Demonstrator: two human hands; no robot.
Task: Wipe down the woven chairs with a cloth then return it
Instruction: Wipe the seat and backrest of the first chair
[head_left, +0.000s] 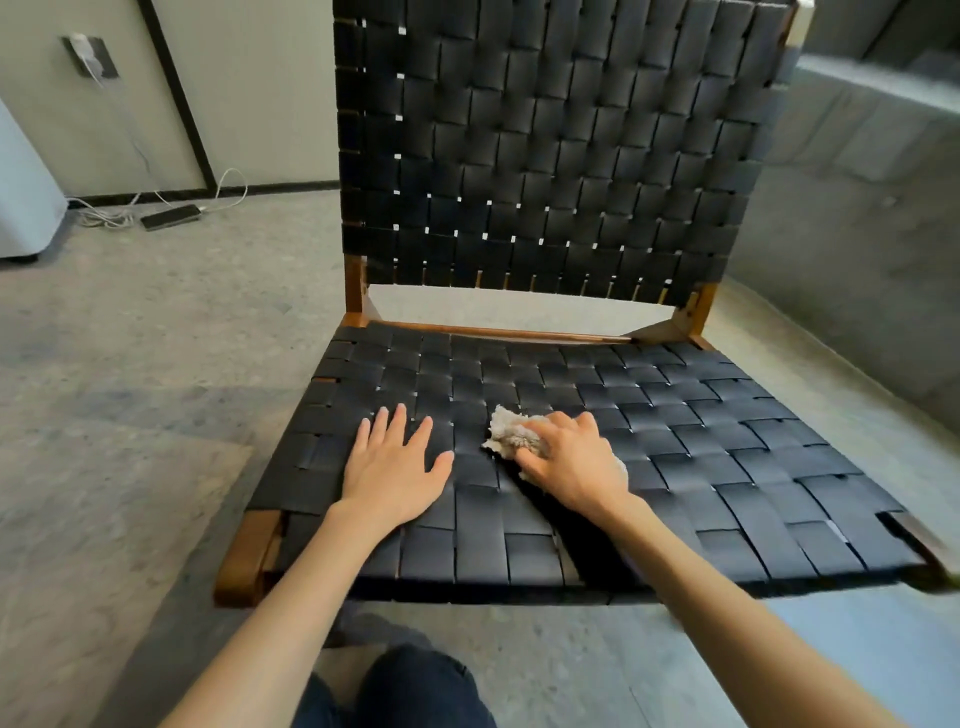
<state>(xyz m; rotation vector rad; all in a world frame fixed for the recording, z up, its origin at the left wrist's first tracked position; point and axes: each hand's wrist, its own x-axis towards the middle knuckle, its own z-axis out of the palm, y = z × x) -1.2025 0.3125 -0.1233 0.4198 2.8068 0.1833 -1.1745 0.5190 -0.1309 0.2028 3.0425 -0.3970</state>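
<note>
A low chair with a black woven seat (701, 441) and a tall black woven backrest (545, 145) on a brown wooden frame fills the view. My left hand (397, 465) lies flat on the seat's left part, fingers straight and spread. Beside it, my right hand (569, 460) grips a bunched beige cloth (506, 431) and presses it onto the seat near the middle. Part of the cloth sticks out past my fingers on the left; the remainder is under my palm.
The chair stands on a grey concrete floor (130, 364). A dark phone (170, 216) with white cables lies by the wall at the back left. A white appliance (21, 197) stands at the far left. A grey sofa (872, 182) is close on the right.
</note>
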